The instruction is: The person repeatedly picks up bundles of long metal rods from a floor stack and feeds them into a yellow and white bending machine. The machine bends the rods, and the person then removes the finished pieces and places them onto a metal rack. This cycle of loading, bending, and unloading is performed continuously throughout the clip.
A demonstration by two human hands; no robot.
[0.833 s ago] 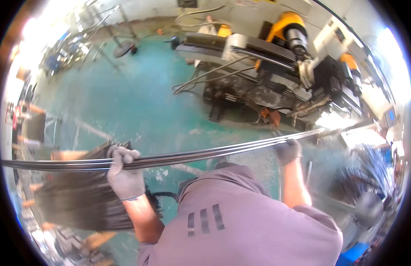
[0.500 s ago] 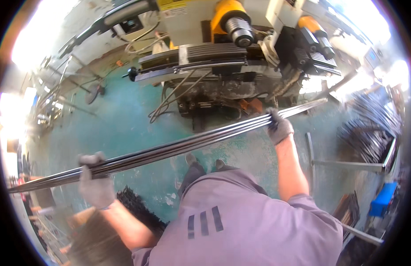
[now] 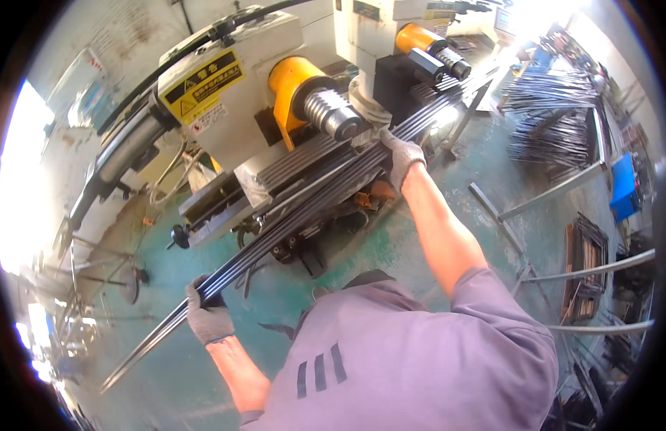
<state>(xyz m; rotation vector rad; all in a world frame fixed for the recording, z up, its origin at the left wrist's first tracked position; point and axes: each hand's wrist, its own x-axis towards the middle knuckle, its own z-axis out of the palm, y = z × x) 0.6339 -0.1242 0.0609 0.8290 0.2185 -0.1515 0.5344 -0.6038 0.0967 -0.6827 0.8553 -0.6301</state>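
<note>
A bundle of long, thin metal bars (image 3: 281, 227) runs slantwise from the lower left to the upper right. My left hand (image 3: 208, 314), in a grey glove, is closed round the bundle near its lower end. Farther up, my gloved right hand (image 3: 403, 157) grips the same bars. Between my hands the bundle passes close along the front of a machine bed (image 3: 257, 179); whether it touches I cannot tell. Just above my right hand is the machine's ribbed metal spindle (image 3: 333, 113) with its orange housing (image 3: 293, 80). The bars' far end reaches toward the second machine.
A second orange-housed spindle (image 3: 448, 59) stands at the upper right. Heaps of metal bars (image 3: 552, 133) lie on a rack with a metal frame (image 3: 555, 190). A blue box (image 3: 623, 188) is at the right. A thin metal stand (image 3: 103, 276) is at the left on the green floor (image 3: 160, 352).
I have turned to the right and come closer to the machine. The bars have swung from nearly crosswise to a steep slant, their right end now farther away. Both hands still hold them.
</note>
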